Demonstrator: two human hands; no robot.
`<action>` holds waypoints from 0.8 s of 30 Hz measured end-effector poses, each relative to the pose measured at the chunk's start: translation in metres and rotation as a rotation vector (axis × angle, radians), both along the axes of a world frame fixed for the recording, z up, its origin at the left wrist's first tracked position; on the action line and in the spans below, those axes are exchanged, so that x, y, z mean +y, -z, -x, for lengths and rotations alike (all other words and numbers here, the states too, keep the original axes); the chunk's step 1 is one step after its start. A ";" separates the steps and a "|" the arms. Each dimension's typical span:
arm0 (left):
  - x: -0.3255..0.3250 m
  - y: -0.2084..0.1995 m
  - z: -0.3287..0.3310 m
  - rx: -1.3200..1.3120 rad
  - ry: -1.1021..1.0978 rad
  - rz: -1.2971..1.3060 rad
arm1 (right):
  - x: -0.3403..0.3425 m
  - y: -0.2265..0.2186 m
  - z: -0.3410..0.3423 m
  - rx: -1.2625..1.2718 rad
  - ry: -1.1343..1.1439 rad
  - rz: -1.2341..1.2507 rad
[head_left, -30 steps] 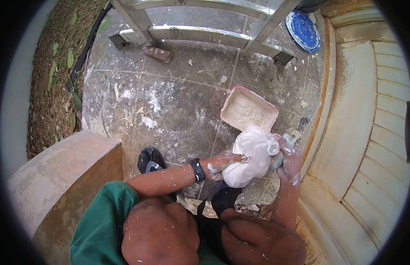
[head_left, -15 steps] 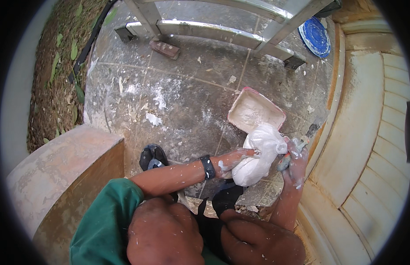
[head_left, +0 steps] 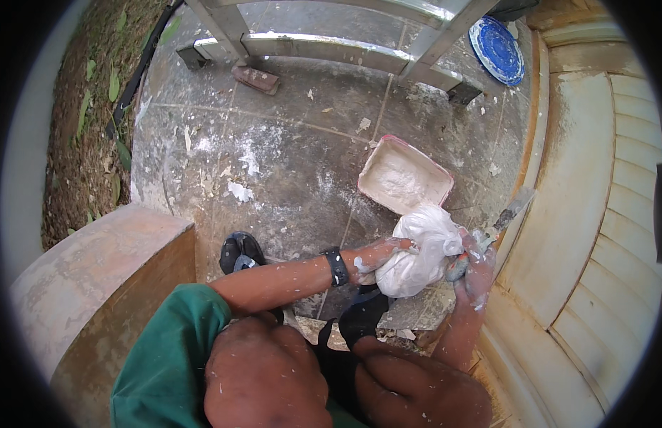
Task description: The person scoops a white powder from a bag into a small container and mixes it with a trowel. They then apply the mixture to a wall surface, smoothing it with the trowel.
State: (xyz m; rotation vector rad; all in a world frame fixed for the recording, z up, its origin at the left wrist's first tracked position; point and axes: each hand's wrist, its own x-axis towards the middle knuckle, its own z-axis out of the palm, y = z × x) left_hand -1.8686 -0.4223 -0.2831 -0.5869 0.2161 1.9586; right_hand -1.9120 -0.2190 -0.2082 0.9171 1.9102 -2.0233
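Tiled floor (head_left: 295, 192), low wall (head_left: 103, 246); cream panelling (head_left: 559, 207), leafy ground (head_left: 92, 143)

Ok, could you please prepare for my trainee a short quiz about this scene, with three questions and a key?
1. Which hand holds the scraper-like tool?
2. True or false: the left wrist is bare.
3. Which is nearest to the white bag?
a) blue lid
b) rectangular tub
c) metal ladder

Key:
1. The right hand.
2. False; it wears a black band.
3. b
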 end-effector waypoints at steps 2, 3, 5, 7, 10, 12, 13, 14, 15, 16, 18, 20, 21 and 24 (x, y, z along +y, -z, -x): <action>-0.004 -0.001 0.003 0.026 -0.020 -0.020 | -0.004 0.000 0.003 -0.033 -0.007 -0.067; -0.006 -0.002 0.005 0.035 -0.024 -0.013 | -0.007 -0.001 0.005 -0.011 -0.013 -0.002; -0.009 -0.003 0.007 0.040 -0.056 0.018 | -0.013 -0.004 0.009 -0.050 0.015 0.008; -0.010 -0.003 0.009 0.038 -0.080 0.024 | -0.019 -0.006 0.012 -0.055 0.040 0.005; -0.012 -0.002 0.008 0.010 -0.088 0.023 | -0.024 -0.005 0.015 0.005 -0.038 -0.008; -0.013 0.000 0.007 -0.010 -0.088 0.045 | -0.025 -0.003 0.017 0.028 -0.062 -0.016; -0.014 0.000 0.006 -0.010 -0.106 0.023 | -0.024 -0.002 0.016 0.021 -0.044 -0.015; -0.015 0.001 0.005 0.004 -0.131 -0.012 | -0.024 -0.001 0.016 -0.018 -0.029 -0.012; -0.016 0.001 0.004 0.015 -0.151 -0.042 | -0.024 0.000 0.016 0.011 -0.044 -0.028; -0.016 0.000 0.003 0.031 -0.149 -0.030 | -0.024 0.000 0.015 0.007 -0.061 -0.043; -0.018 -0.001 0.003 0.057 -0.124 0.037 | -0.024 -0.001 0.014 -0.001 -0.059 -0.040; -0.018 -0.003 0.002 0.019 -0.181 -0.041 | -0.025 -0.002 0.012 -0.002 -0.029 -0.006; -0.019 -0.004 0.002 0.010 -0.208 -0.100 | -0.025 -0.003 0.011 -0.018 -0.008 -0.030; -0.022 -0.004 0.002 0.060 -0.152 -0.013 | -0.027 -0.007 0.011 -0.018 0.012 -0.044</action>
